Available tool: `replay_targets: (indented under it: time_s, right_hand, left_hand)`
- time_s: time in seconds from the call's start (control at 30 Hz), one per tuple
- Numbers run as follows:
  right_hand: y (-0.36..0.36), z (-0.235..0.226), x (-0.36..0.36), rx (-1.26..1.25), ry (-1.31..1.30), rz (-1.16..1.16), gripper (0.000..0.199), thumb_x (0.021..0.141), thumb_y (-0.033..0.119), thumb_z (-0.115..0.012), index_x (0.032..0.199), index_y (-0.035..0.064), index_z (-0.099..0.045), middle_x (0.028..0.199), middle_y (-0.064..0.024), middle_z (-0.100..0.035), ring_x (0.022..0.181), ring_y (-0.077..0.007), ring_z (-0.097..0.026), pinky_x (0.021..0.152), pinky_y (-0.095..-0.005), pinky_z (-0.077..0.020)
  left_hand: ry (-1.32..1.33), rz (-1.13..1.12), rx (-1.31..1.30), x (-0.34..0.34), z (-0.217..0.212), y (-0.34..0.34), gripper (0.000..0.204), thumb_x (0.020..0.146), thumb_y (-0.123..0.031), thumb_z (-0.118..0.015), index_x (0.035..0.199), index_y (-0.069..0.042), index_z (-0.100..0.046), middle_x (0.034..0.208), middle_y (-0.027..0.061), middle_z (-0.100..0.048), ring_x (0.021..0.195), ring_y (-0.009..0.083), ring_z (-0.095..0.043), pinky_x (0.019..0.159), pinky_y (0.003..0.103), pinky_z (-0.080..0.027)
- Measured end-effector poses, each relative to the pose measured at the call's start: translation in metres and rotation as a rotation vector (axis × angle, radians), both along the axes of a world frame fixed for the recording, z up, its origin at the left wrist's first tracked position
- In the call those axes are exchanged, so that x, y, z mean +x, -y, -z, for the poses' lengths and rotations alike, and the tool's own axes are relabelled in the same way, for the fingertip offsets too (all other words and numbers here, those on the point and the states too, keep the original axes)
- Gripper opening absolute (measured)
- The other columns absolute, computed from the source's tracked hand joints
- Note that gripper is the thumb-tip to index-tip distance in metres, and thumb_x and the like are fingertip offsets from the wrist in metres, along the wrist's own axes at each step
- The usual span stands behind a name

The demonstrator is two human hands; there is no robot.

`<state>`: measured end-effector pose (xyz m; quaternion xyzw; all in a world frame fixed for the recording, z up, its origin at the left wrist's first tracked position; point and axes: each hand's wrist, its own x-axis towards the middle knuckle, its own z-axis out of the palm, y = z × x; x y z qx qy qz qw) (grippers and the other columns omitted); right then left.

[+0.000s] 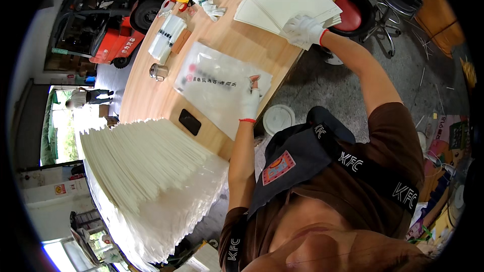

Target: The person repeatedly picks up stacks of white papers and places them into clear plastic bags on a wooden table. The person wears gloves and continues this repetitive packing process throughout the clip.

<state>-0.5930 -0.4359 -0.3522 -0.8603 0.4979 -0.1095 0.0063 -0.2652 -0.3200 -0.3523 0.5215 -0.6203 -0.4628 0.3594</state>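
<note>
My left hand [250, 99], in a white glove with a red cuff, rests on the edge of a clear plastic bag [217, 84] lying flat on the wooden table [146, 98]. My right hand [303, 29], gloved the same way, presses on the near corner of a stack of cream paper sheets [285, 0] farther along the table. Whether the fingers pinch a sheet is hard to tell.
A tall fanned pile of cream sheets [146, 171] fills the lower left. A black phone [189, 121], a metal cup [158, 71], white packets [166, 38] and spare gloves [212, 10] lie on the table. A red stool [350, 14] and a forklift [108, 30] stand beyond.
</note>
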Motion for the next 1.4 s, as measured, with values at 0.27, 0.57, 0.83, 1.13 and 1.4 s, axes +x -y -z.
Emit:
replay_targets:
  time_s: [0.27, 0.57, 0.83, 1.13, 1.4]
  right_hand:
    - [-0.019, -0.029, 0.017, -0.24, -0.181, -0.186, 0.02, 0.086, 0.022, -0.045, 0.101, 0.0125, -0.055, 0.094, -0.0084, -0.06, 0.078, -0.0272, -0.063, 0.064, -0.0387, -0.0503]
    - [-0.157, -0.037, 0.056, 0.24, 1.346, 0.217, 0.026, 0.088, 0.026, -0.057, 0.105, 0.0062, -0.059, 0.105, -0.0133, -0.059, 0.092, -0.0243, -0.061, 0.079, -0.0346, -0.0508]
    - [-0.154, 0.008, 0.106, 0.656, 1.367, 0.292, 0.049, 0.085, 0.036, -0.061, 0.121, 0.003, -0.054, 0.114, -0.0115, -0.06, 0.105, -0.0191, -0.055, 0.09, -0.0306, -0.0422]
    - [-0.166, -0.07, 0.069, 0.149, 0.524, 0.016, 0.028, 0.082, 0.034, -0.057, 0.09, 0.0076, -0.064, 0.088, -0.0154, -0.061, 0.079, -0.0306, -0.062, 0.067, -0.0364, -0.0487]
    - [-0.139, -0.109, 0.126, 0.127, -0.108, -0.403, 0.017, 0.078, 0.025, -0.058, 0.082, 0.0081, -0.061, 0.085, -0.0144, -0.062, 0.065, -0.0301, -0.063, 0.053, -0.0386, -0.0507]
  left_hand:
    - [-0.104, 0.159, 0.287, -0.05, -0.008, 0.028, 0.03, 0.091, -0.024, -0.055, 0.117, -0.007, -0.053, 0.103, 0.0068, -0.061, 0.084, 0.0111, -0.058, 0.07, 0.026, -0.049]
    - [-0.237, -0.007, 0.572, -0.008, -0.01, 0.016, 0.022, 0.081, -0.005, -0.05, 0.093, 0.009, -0.061, 0.087, 0.0153, -0.064, 0.075, 0.0213, -0.065, 0.062, 0.032, -0.053]
    - [0.983, 0.239, 0.06, -0.087, -0.067, -0.052, 0.062, 0.077, -0.01, -0.055, 0.135, -0.001, -0.034, 0.121, 0.022, -0.053, 0.094, 0.0295, -0.061, 0.074, 0.037, -0.052]
    - [-0.608, -0.144, 0.186, 0.04, -0.091, -0.017, 0.058, 0.086, -0.011, -0.046, 0.142, -0.009, -0.03, 0.135, 0.0087, -0.046, 0.061, 0.0093, -0.053, 0.055, 0.026, -0.047]
    - [-0.038, -0.013, 0.1, 0.026, -0.152, -0.075, 0.05, 0.09, -0.011, -0.047, 0.139, -0.008, -0.037, 0.13, 0.0103, -0.05, 0.076, 0.0143, -0.057, 0.064, 0.025, -0.049]
